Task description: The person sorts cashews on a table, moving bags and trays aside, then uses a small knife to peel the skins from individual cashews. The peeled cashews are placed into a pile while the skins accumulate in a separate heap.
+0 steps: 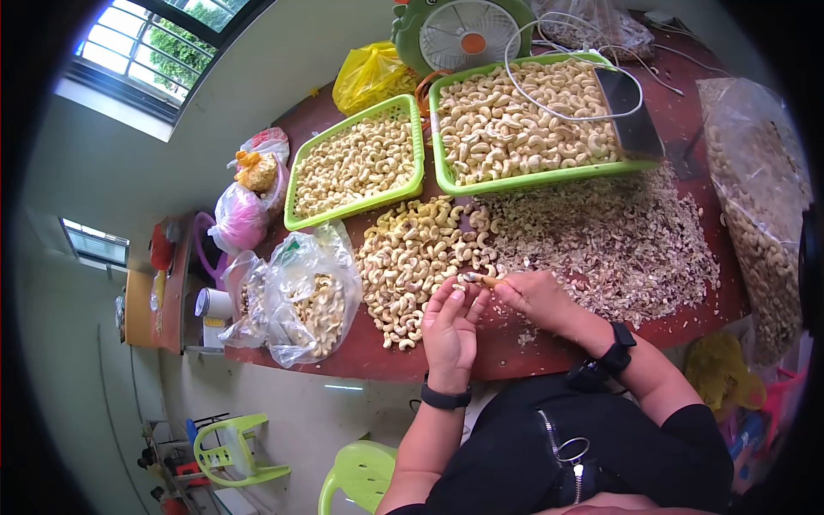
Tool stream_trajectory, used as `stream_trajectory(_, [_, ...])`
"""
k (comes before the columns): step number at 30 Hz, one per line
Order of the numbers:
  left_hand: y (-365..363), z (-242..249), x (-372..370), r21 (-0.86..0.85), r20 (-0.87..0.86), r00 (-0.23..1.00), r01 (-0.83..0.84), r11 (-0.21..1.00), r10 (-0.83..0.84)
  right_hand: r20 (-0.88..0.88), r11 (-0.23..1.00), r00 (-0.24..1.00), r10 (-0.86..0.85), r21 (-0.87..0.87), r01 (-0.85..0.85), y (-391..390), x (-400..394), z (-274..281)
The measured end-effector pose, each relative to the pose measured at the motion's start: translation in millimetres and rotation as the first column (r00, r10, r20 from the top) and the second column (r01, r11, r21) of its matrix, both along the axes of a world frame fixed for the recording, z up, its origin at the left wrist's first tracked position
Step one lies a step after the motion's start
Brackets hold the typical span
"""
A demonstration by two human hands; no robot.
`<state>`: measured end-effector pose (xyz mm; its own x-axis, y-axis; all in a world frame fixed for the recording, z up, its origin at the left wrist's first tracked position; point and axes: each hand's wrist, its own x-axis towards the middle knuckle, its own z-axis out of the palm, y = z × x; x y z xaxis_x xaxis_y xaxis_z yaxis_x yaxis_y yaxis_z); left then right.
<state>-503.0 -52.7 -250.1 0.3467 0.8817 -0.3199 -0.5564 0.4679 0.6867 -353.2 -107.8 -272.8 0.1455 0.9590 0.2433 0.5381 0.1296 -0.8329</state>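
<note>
My left hand point(450, 339) is palm up above the front of the table, its fingers curled around a cashew nut point(460, 288) near the fingertips. Gripped in my right hand point(539, 300) is a small knife point(487, 280) with a brownish handle, its tip pointing left at the nut. Part of the nut is hidden by the fingers. Just beyond my left hand lies a loose pile of cashews point(399, 266). A wide spread of peeled skin flakes point(601, 249) covers the table beyond my right hand.
Two green baskets full of cashews, the smaller point(302, 219) and the larger point(468, 187), stand behind the piles. A phone point(631, 112) with a white cable rests on the larger one. Clear plastic bags point(313, 300) sit left; a big nut sack point(755, 206) stands right.
</note>
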Motion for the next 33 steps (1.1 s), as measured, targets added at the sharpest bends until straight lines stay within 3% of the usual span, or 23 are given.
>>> stream_trajectory(3, [5, 3, -10, -0.057, 0.038, 0.998, 0.061, 0.997, -0.059, 0.025, 0.998, 1.0, -0.018, -0.053, 0.019, -2, 8, -2])
stream_trajectory(6, [12, 0, -26, 0.029, 0.063, 0.996, 0.053, 0.998, -0.055, 0.006, 0.997, 1.0, -0.012, -0.074, 0.013, -1, 7, 7])
stream_trajectory(8, [15, 10, -37, 0.094, -0.011, 0.999, -0.048, 0.994, 0.05, 0.011, 0.994, 0.999, -0.046, -0.098, 0.047, -1, 7, 4])
stream_trajectory(10, [20, 18, -50, 0.475, -0.245, 0.889, -0.239, 0.847, 0.388, -0.012, 0.995, 1.0, -0.029, -0.094, 0.028, 0, 8, 2])
stream_trajectory(12, [28, 28, -67, 0.679, -0.285, 0.773, -0.256, 0.688, 0.567, -0.04, 0.995, 0.999, -0.032, -0.1, 0.028, 0, 8, 5])
stream_trajectory(14, [47, 37, -87, 0.776, -0.38, 0.628, -0.183, 0.604, 0.679, -0.047, 0.996, 0.998, -0.04, -0.081, 0.036, 1, 8, 3])
stream_trajectory(15, [59, 39, -100, 0.776, -0.382, 0.626, -0.183, 0.604, 0.68, -0.048, 0.995, 0.998, -0.04, -0.09, 0.036, 1, 9, 4])
stream_trajectory(17, [80, 41, -121, 0.73, -0.597, 0.426, -0.062, 0.681, 0.68, -0.056, 0.996, 0.997, -0.048, -0.081, 0.043, 1, 10, 2])
stream_trajectory(18, [81, 44, -125, 0.729, -0.598, 0.431, -0.057, 0.682, 0.676, -0.056, 0.995, 0.997, -0.055, -0.082, 0.05, 1, 9, 2])
stream_trajectory(21, [73, 60, -115, 0.933, -0.34, 0.35, 0.007, 0.36, 0.873, -0.06, 0.995, 0.995, -0.079, -0.073, 0.074, 0, 13, 3])
stream_trajectory(22, [63, 68, -105, 0.931, -0.346, 0.357, 0.012, 0.366, 0.868, -0.061, 0.995, 0.996, -0.072, -0.068, 0.068, 1, 14, 2])
stream_trajectory(24, [50, 83, -85, 0.994, -0.081, 0.415, -0.035, 0.105, 0.906, -0.057, 0.995, 0.995, -0.085, -0.057, 0.081, 2, 15, 2])
stream_trajectory(25, [45, 90, -79, 1.0, -0.007, 0.412, -0.005, 0.01, 0.911, -0.06, 0.996, 0.996, -0.068, -0.054, 0.065, 2, 16, 2])
stream_trajectory(26, [43, 96, -72, 1.0, -0.003, 0.429, -0.013, 0.01, 0.903, -0.062, 0.998, 0.997, -0.05, -0.052, 0.046, 1, 16, 3])
stream_trajectory(29, [36, 121, -55, 0.965, 0.245, 0.45, -0.025, -0.262, 0.859, -0.064, 0.999, 0.997, -0.048, -0.024, 0.047, 1, 18, 3])
stream_trajectory(30, [36, 130, -50, 0.963, 0.252, 0.459, -0.029, -0.269, 0.852, -0.063, 0.999, 0.997, -0.037, -0.023, 0.036, 1, 19, 4])
stream_trajectory(32, [41, 144, -42, 0.874, 0.421, 0.519, -0.014, -0.485, 0.744, -0.085, 0.999, 0.995, -0.05, -0.024, 0.048, 2, 21, 8])
stream_trajectory(33, [51, 148, -32, 0.855, 0.481, 0.464, -0.06, -0.516, 0.744, -0.068, 0.998, 0.995, -0.07, -0.011, 0.069, 3, 22, 6])
